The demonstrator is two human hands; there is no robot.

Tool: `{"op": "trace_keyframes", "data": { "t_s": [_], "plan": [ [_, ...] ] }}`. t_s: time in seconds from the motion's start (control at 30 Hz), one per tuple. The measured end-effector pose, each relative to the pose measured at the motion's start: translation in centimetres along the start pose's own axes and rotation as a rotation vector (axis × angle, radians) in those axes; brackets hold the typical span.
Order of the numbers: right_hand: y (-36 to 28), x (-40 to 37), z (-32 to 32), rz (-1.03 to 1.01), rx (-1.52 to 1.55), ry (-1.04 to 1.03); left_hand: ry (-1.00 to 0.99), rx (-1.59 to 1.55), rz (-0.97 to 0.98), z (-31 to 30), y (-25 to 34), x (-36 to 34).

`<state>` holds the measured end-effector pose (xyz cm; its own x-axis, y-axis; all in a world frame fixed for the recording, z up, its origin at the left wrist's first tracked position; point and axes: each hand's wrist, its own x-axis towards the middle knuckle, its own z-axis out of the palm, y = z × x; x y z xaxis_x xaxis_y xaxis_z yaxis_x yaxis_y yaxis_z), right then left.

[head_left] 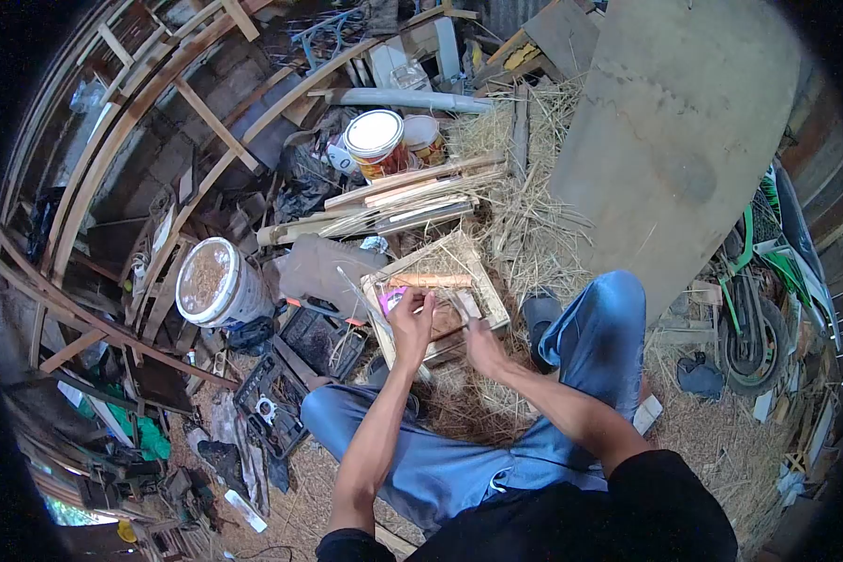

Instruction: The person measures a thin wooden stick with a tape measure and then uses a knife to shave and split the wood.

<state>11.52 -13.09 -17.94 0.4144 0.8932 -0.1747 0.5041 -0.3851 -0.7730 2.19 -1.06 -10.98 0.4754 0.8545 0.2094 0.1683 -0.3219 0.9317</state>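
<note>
A shallow wooden frame sits on the floor between my bent legs, with both hands over it. My left hand is closed over its left part, fingertips pinched together; I cannot tell what is in them. Beside those fingers is a bright purple-pink item. My right hand, slightly blurred, is wrapped in a fist at the frame's near right side. From it a narrow greyish stick-like thing points up and left. An orange-brown wood strip lies across the frame, beyond my fingers.
Left of the frame lies an open black tool case. A white bucket of shavings stands farther left. Cut wood strips and a lidded bucket are beyond. A large board leans at right, near a green bike.
</note>
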Motion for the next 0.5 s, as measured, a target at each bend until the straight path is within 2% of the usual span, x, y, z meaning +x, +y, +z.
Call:
{"op": "trace_keyframes", "data": {
  "t_s": [0.03, 0.1, 0.23, 0.27, 0.37, 0.4, 0.43, 0.5],
  "plan": [
    [0.3, 0.0, 0.2, 0.000, -0.004, -0.002, 0.002, -0.003, -0.002, 0.0, 0.1, 0.1],
    [0.7, -0.1, 0.2, 0.142, 0.053, -0.012, -0.005, 0.028, -0.004, -0.1, 0.3, -0.1],
    [-0.9, -0.2, -0.5, 0.017, 0.071, 0.022, -0.005, -0.003, 0.015, -0.1, 0.4, -0.1],
    [-4.0, -0.9, -2.8, 0.034, 0.020, -0.101, -0.016, -0.001, 0.008, -0.1, 0.1, -0.1],
    [-2.6, -0.6, -2.0, 0.078, 0.167, -0.158, -0.017, 0.010, -0.018, -0.5, 0.1, -0.5],
    [2.6, 0.8, 1.1, -0.098, 0.066, -0.010, -0.018, 0.020, -0.022, -0.6, 0.3, -0.4],
    [2.1, 0.8, 1.1, -0.100, 0.070, -0.007, -0.019, 0.023, -0.018, -0.6, 0.1, -0.4],
    [1.2, 0.7, 1.1, 0.025, 0.041, 0.009, 0.026, -0.108, -0.012, -0.4, -0.3, -0.4]
  ]
}}
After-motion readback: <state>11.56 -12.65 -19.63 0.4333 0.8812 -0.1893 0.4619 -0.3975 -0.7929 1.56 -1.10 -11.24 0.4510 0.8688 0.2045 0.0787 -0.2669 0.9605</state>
